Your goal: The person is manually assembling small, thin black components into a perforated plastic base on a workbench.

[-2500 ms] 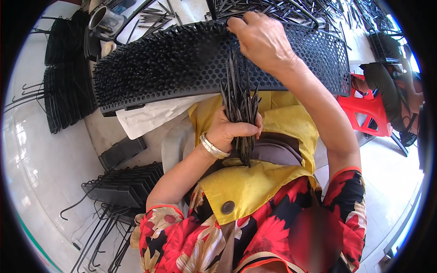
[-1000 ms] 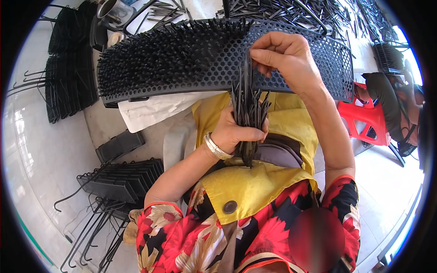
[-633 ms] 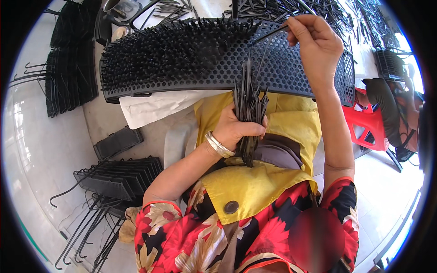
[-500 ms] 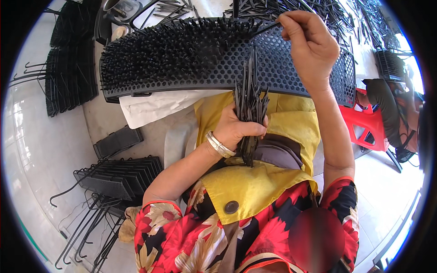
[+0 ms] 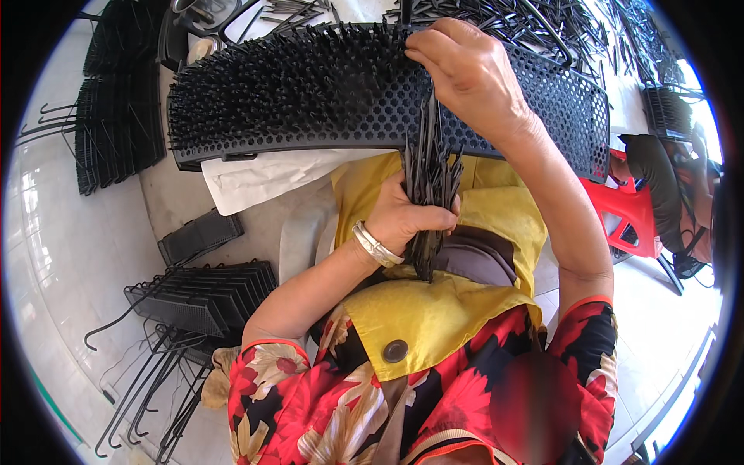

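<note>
Across my lap lies a long, curved black perforated panel (image 5: 546,105). Thin black strips (image 5: 279,89) stand densely in the holes of its left and middle parts, while the holes to the right are bare. My left hand (image 5: 395,217), with a silver bangle at the wrist, is wrapped round an upright bundle of thin, pointed black strips (image 5: 428,167) in front of the panel. My right hand (image 5: 469,74) reaches over the panel, fingers pinched together at the right border of the standing strips. Whatever lies between those fingertips is hidden.
Loose black strips (image 5: 535,31) are heaped beyond the panel. Racks of black panels (image 5: 120,101) stand far left, and more panels with hooked rods (image 5: 205,302) nearer. A red stool (image 5: 632,225) is at the right, with a person's arm (image 5: 701,186) beside it.
My right hand has moved left and down onto the border of the standing strips. The single black strip it pinched earlier no longer shows. My left hand stays on the bundle, almost unmoved.
</note>
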### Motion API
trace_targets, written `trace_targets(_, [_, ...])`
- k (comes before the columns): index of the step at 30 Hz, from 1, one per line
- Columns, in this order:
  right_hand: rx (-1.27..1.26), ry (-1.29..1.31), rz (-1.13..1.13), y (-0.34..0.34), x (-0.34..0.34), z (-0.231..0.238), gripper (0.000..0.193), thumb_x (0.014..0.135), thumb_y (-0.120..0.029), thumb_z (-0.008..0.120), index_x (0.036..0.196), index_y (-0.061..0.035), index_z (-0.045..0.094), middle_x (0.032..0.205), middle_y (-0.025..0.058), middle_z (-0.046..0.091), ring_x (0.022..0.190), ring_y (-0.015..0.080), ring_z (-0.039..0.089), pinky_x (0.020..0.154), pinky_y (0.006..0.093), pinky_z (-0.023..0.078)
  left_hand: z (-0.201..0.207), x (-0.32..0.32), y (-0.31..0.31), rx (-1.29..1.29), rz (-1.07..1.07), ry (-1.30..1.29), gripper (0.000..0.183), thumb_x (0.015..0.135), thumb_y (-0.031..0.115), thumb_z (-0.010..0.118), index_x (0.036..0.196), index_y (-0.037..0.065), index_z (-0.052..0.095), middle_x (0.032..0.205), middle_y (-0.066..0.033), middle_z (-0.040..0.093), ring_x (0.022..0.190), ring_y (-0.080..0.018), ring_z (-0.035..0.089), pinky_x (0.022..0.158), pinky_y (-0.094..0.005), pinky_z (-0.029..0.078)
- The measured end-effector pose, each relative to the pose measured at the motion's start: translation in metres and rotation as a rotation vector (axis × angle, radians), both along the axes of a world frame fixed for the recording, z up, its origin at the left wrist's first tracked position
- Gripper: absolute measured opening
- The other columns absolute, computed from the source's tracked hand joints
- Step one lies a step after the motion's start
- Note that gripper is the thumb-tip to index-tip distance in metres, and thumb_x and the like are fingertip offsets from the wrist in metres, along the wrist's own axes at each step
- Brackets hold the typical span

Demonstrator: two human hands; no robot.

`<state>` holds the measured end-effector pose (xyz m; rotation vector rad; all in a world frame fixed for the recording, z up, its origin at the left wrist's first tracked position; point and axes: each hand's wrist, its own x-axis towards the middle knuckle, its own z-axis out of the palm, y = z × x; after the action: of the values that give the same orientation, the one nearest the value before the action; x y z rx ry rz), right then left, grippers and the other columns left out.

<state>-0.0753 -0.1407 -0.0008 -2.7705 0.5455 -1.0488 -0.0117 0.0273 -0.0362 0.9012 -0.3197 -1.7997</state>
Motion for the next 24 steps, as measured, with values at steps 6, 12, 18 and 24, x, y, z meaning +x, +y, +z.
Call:
trace_targets(6, [0.466, -0.239, -0.249, 0.009, -0.009, 0.004, 0.019, 0.07, -0.016, 0.066, 0.074, 0.0002, 0.057, 0.065, 0.0137, 0.058, 0.056, 0.0257, 0.058, 0.049, 0.0329, 0.046, 0.0, 0.0, 0.003, -0.009, 0.02, -0.006, 0.049, 0.059, -0.006, 0.064, 0.103, 0.005, 0.046, 0.074, -0.0104, 0.057, 0.064, -0.0192, 0.056, 0.056, -0.0304, 0.047])
trace_targets(12, [0.487, 0.314, -0.285, 0.004, -0.008, 0.007, 0.026, 0.063, -0.018, 0.065, 0.072, 0.0051, 0.056, 0.064, 0.021, 0.055, 0.065, 0.0371, 0.055, 0.059, 0.0398, 0.044, 0.001, -0.002, 0.007, -0.013, 0.036, -0.02, 0.055, 0.059, -0.006, 0.065, 0.108, 0.006, 0.042, 0.074, -0.0116, 0.056, 0.064, -0.0213, 0.056, 0.056, -0.0315, 0.046])
trace_targets(18, [0.358, 0.42, -0.254, 0.0, -0.01, 0.007, 0.021, 0.062, -0.009, 0.06, 0.076, 0.0062, 0.056, 0.064, 0.0197, 0.056, 0.062, 0.0332, 0.057, 0.058, 0.0364, 0.045, 0.004, -0.003, 0.01, -0.008, 0.097, -0.058, 0.053, 0.059, -0.006, 0.065, 0.106, 0.005, 0.043, 0.074, -0.0111, 0.056, 0.064, -0.0209, 0.056, 0.055, -0.0314, 0.046])
trace_targets(24, [0.651, -0.359, -0.261, -0.003, -0.027, 0.003, 0.021, 0.073, -0.003, 0.062, 0.093, -0.0001, 0.057, 0.065, 0.0053, 0.059, 0.052, 0.0054, 0.053, 0.048, 0.0181, 0.042, 0.008, -0.003, 0.008, 0.005, 0.109, -0.139, 0.04, 0.06, -0.006, 0.064, 0.096, 0.001, 0.049, 0.073, -0.0103, 0.057, 0.062, -0.0183, 0.056, 0.054, -0.0293, 0.047])
